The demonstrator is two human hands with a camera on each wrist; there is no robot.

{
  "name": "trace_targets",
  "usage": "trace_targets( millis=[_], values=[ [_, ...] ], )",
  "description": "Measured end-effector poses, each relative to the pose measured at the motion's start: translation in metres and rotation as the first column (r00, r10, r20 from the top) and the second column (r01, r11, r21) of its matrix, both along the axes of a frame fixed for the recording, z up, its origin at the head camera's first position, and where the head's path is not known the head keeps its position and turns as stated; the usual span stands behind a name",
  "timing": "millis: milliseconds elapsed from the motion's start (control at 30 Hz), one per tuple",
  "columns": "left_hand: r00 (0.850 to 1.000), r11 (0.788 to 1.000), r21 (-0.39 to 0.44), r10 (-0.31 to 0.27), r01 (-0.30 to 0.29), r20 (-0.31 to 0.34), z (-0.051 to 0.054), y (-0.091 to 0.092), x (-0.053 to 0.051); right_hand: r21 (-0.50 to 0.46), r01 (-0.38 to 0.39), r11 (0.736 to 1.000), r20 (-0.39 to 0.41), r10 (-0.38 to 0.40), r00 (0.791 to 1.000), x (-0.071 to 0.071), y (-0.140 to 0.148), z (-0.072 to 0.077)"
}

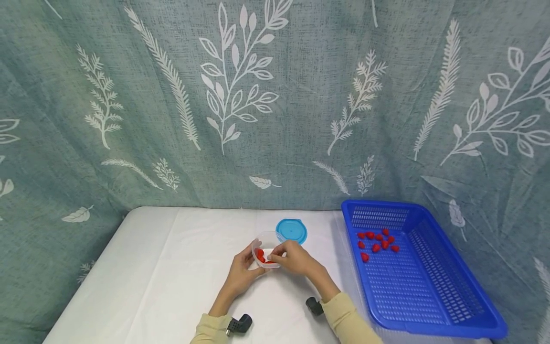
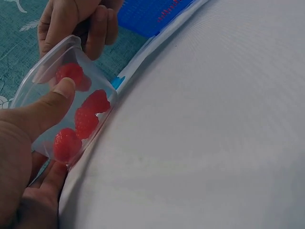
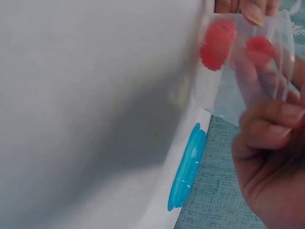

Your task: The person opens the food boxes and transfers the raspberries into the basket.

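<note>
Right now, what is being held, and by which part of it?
The left hand holds the clear container by its side walls. Whether the right hand, fingers inside, also pinches a red berry cannot be told.

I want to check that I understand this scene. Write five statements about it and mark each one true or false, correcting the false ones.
1. The left hand grips the clear container. True.
2. The container is closed. False: it is open, and the light-blue lid lies on the white table.
3. The blue basket, with red berries in it, stands to the right of the container. True.
4. No berry is in the container. False: several lie inside.
5. Only one hand is at the container. False: the right hand is there too.
</note>
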State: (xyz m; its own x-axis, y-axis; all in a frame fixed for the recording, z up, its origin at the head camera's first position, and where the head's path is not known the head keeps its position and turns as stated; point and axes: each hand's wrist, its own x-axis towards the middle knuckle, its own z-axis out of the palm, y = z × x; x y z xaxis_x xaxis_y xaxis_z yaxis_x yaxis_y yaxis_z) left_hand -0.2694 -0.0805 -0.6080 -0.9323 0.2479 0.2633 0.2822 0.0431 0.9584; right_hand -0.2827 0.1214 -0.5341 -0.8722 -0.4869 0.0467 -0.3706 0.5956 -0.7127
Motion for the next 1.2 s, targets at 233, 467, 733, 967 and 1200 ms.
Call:
trace_targets(
  millis=[233,467,733,967,1200],
  values=[
    [1.0,1.0,-0.001,-0.006,0.006,-0.006,0.0,-0.001,0.0,-0.002,-0.128,0.992,0.123,0.127,0.984,-0.005,0.005,0.011],
    [1.0,1.0,-0.016,-0.005,0.005,-0.008,-0.002,-0.001,-0.001,-0.037,-0.121,0.992,0.161,0.126,0.979,-0.008,0.008,0.011],
    [1.0,1.0,-0.029,0.008,-0.009,-0.009,-0.003,0.0,-0.002,0.02,-0.07,0.997,0.099,0.068,0.993,-0.005,-0.001,0.012],
    [1.0,1.0,-0.023,-0.003,0.003,-0.006,-0.003,0.0,-0.001,0.146,-0.025,0.989,0.132,0.005,0.991,-0.002,-0.011,0.017],
    [1.0,1.0,-0.021,0.008,-0.008,-0.019,-0.004,-0.002,0.0,0.1,-0.059,0.993,0.164,0.042,0.986,-0.005,-0.011,0.012]
  ],
)
